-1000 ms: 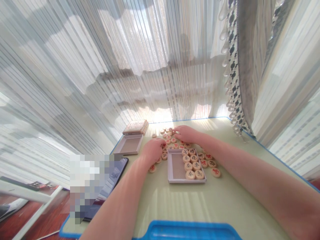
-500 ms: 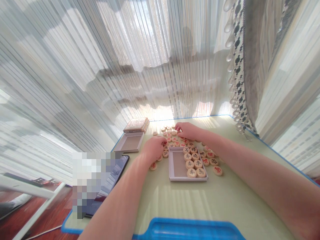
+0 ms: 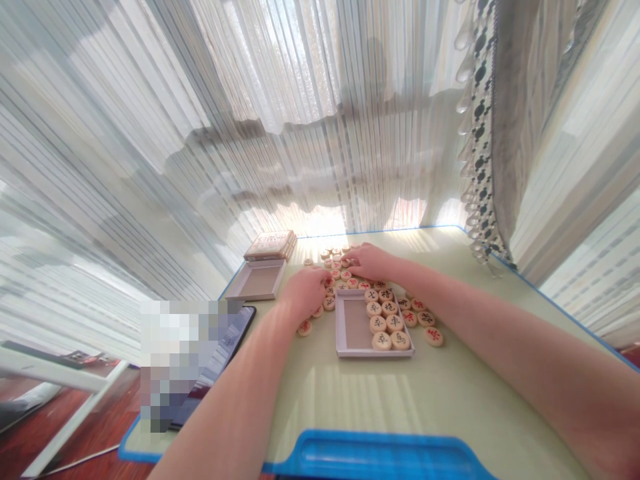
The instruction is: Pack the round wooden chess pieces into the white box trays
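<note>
Wooden Chinese chess pieces with red or black characters lie in a loose spread on the table. My left hand is at the left of the spread, its fingers curled, with a red-marked piece at the fingertips. On the far side, my right hand reaches among the pieces with thumb and forefinger apart; its other fingers are partly hidden. A shallow, pale open box sits nearer to me. Two columns of black-marked pieces fill its right side, and its left side shows bare bottom.
A second shallow tray lies at the left, by a stacked boxed set. A tablet rests along the left edge. Blue trim and a blue tray border the table's near side. Sheer curtains hang behind.
My right hand has shifted slightly left, deeper into the pieces. My left hand stays at the left of the spread. The whole view has moved a little.
</note>
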Available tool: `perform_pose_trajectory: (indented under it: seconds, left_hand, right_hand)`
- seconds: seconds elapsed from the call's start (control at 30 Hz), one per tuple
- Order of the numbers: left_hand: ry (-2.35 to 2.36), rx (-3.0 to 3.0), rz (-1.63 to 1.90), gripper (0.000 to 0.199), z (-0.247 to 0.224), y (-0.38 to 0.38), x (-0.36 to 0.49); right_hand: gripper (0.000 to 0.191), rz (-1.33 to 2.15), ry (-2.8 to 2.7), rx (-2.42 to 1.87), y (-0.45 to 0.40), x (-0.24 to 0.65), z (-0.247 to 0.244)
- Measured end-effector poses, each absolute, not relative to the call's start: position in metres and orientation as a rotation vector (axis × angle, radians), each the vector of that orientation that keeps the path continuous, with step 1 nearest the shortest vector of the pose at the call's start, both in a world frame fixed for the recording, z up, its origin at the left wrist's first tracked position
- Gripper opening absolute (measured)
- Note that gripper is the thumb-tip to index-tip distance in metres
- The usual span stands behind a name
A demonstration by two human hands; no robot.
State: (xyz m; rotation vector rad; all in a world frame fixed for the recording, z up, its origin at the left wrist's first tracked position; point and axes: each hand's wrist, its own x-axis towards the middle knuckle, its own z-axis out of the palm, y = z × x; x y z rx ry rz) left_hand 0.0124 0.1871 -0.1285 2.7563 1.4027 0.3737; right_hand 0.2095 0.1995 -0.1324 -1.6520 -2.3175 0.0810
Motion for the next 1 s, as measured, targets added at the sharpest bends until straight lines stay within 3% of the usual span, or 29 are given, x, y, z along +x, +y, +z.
perform_pose_trajectory:
  seconds: [0.1,0.3,0.47,0.57,0.7,0.9,1.0]
  left_hand:
    - [1.419,2.743,0.384,0.037,-0.127,0.187,0.012]
    - [1.462,2.696,0.365,0.037,-0.125,0.187,0.012]
    - [1.463,2.668,0.377,0.038,-0.124,0.187,0.012]
    - [1.484,2.634,0.428,0.040,-0.126,0.189,0.010]
    - [1.561,2.532,0.557,0.044,-0.130,0.197,0.003]
    - [1.659,2.092,0.950,0.045,-0.126,0.212,-0.017]
    - [1.573,1.958,0.974,0.043,-0.121,0.216,-0.029]
  right_hand:
    - [0.026,0.050,-2.361,-1.653,0.199,0.207,-0.133]
    - [0.036,-0.027,-2.484,-1.580,0.205,0.211,-0.134]
    - [0.034,0.002,-2.183,-1.864,0.202,0.212,-0.131]
    - [0.034,0.085,-2.265,-1.789,0.199,0.206,-0.127]
    - [0.033,0.106,-2.484,-1.693,0.202,0.195,-0.123]
    - [0.024,0.139,-2.393,-1.918,0.220,0.186,-0.115]
    - [0.025,0.145,-2.343,-1.998,0.225,0.182,-0.114]
